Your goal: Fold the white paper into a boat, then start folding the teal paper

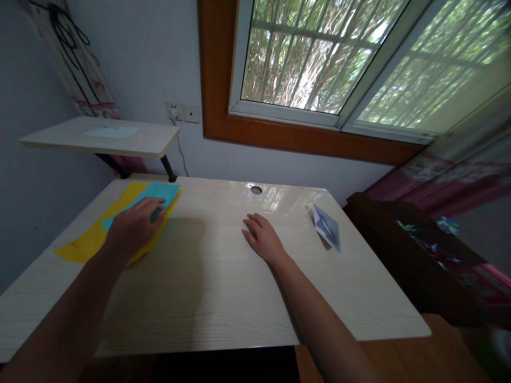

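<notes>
Up against the wall, left of the desk (pixel 207 298), a small raised shelf (pixel 147 142) juts out on black brackets, with a pale sheet of paper (pixel 110 131) lying flat on it. Below the shelf, on the desk's far left corner, a yellow sheet (pixel 85 242) lies spread out, and a turquoise sheet (pixel 162 192) rests on top of it, overlapping its far end. The left hand (pixel 133 226) lies palm down on these two sheets, fingers loosely curled, fingertips pressing on the turquoise sheet; it pins the paper rather than pinching it, and nothing is closed in its grasp.

Toward the middle of the desk, the right hand (pixel 263 238) rests flat on the bare wood, fingers stretched out and together, holding nothing, well apart from the coloured sheets. Just beyond it, near the desk's far edge, a round cable hole (pixel 256 189) is cut into the top.

Further right, near the desk's right edge, a folded piece of pale grey paper (pixel 326 227) sits by itself, creased into a pointed shape, untouched by either hand. Above the desk, a wood-framed window (pixel 319 69) looks out on green stems.
</notes>
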A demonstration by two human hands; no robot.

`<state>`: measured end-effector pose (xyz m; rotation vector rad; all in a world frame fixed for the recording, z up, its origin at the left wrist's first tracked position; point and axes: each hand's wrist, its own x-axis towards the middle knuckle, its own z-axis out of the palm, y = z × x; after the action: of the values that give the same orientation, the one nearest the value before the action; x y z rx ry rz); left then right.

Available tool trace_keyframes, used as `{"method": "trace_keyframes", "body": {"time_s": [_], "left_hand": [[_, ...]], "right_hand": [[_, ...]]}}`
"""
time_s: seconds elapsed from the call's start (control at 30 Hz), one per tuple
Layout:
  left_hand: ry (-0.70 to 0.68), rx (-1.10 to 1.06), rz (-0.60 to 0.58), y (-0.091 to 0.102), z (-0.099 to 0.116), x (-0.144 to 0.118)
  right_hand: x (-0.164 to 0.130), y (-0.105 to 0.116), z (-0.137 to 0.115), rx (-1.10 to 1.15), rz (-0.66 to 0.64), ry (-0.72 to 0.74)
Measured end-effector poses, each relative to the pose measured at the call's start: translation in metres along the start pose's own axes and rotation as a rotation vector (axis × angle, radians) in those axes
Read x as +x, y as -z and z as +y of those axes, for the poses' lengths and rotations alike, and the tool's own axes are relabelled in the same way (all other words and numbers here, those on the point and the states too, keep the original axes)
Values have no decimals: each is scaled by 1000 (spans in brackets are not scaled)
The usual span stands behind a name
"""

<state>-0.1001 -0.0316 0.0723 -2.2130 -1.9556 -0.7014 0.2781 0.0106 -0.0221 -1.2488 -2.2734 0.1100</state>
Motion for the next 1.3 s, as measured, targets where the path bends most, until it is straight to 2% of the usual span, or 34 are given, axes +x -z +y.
{"method": "trace_keyframes", "body": {"time_s": [0.1,0.23,0.37,0.47,0.53,0.63,0.73,0.93,1.1,1.3], "left_hand": [[-79,-46,-9,21,29,-3],[-149,-212,86,44,68,-6],[-135,-509,246,47,95,-8],[-5,-741,299,31,104,-3],[141,-891,310,14,106,3],[348,-1036,253,-13,103,15],[467,-1032,194,-39,97,22],[464,-1022,111,-82,84,20],[506,-1082,71,-101,80,14],[485,-1161,-10,-107,74,14]], "right_hand": [[0,-1,2,6,-6,-5],[-1,-1,2,33,-14,-12],[1,3,-2,108,-3,-35],[2,8,-3,268,45,-89],[2,11,-2,426,90,-176],[0,16,4,708,180,-385],[0,19,12,936,220,-540],[1,21,17,1304,154,-659],[-1,21,13,1199,112,-647],[-2,22,15,1143,83,-642]]}}
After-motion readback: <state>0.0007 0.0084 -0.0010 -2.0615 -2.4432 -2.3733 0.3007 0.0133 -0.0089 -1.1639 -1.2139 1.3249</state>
